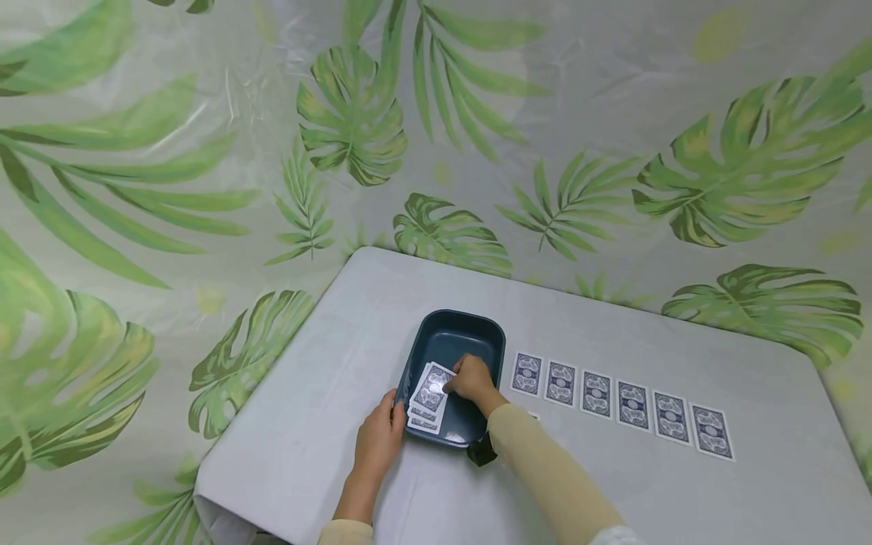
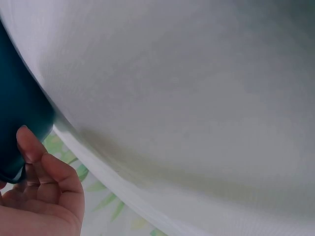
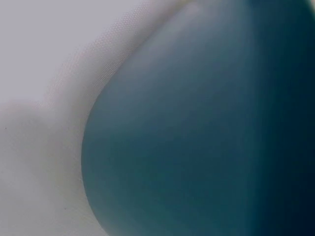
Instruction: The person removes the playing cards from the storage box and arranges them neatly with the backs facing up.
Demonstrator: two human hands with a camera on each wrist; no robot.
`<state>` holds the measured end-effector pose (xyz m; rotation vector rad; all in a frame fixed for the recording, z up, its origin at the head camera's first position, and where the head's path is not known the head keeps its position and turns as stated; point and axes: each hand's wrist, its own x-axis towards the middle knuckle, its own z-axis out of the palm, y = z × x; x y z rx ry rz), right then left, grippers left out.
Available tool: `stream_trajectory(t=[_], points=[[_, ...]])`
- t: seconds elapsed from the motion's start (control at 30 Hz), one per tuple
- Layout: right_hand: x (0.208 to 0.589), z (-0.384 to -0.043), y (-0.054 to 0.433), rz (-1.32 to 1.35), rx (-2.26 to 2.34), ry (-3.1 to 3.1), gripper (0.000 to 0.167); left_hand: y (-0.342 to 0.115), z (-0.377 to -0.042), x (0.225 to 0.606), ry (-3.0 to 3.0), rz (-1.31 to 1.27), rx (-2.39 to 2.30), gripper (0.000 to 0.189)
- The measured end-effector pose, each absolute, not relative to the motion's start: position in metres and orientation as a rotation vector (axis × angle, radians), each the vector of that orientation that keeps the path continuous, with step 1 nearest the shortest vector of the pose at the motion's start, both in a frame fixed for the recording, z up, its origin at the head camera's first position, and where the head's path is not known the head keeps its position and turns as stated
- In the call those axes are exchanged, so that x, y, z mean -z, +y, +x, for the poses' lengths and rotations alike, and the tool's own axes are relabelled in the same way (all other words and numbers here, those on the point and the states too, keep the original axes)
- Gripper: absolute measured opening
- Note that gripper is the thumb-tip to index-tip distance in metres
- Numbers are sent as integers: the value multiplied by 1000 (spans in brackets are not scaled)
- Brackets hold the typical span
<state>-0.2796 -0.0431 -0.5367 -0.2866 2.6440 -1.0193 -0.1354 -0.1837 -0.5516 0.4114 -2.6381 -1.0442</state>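
A dark teal tray (image 1: 470, 322) stands on the table, and my left hand (image 1: 378, 435) holds its left rim near the front corner. In the left wrist view the curled fingers of that hand (image 2: 47, 189) lie against the tray's side (image 2: 19, 98). Inside the tray, several face-down playing cards (image 1: 424, 416) overlap in a loose pile at the left. My right hand (image 1: 471, 378) reaches in from the right and pinches the right edge of the top playing card (image 1: 431, 387). Only the tray's blurred surface (image 3: 172, 137) and white cloth show in the right wrist view.
Right of the tray, several face-down cards (image 1: 596, 393) lie in a slanting row. A small white edge (image 1: 534, 415) peeks out beside the right sleeve (image 1: 545, 469). White cloth (image 1: 327, 363) covers the table; a leaf-patterned sheet (image 1: 463, 136) hangs behind it.
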Motion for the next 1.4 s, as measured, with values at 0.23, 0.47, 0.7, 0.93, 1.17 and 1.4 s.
stream_trajectory(t=[0.23, 0.47, 0.7, 0.93, 1.17, 1.4], points=[[535, -282, -42, -238, 1118, 2607, 23, -183, -135, 551, -2637, 409, 1040, 35], [532, -283, -41, -226, 1166, 2554, 17, -184, -133, 552, -2622, 380, 1020, 33], [530, -282, -40, -232, 1158, 2547, 15, -183, -131, 553, -2633, 384, 1025, 33], [516, -287, -38, -243, 1249, 2537, 10, -184, -134, 550, -2639, 390, 1030, 35], [503, -291, -25, -219, 1418, 2489, 7, -182, -135, 547, -2640, 422, 1060, 36], [490, -294, -5, -110, 1529, 2438, 13, -180, -133, 545, -2653, 455, 1076, 37]])
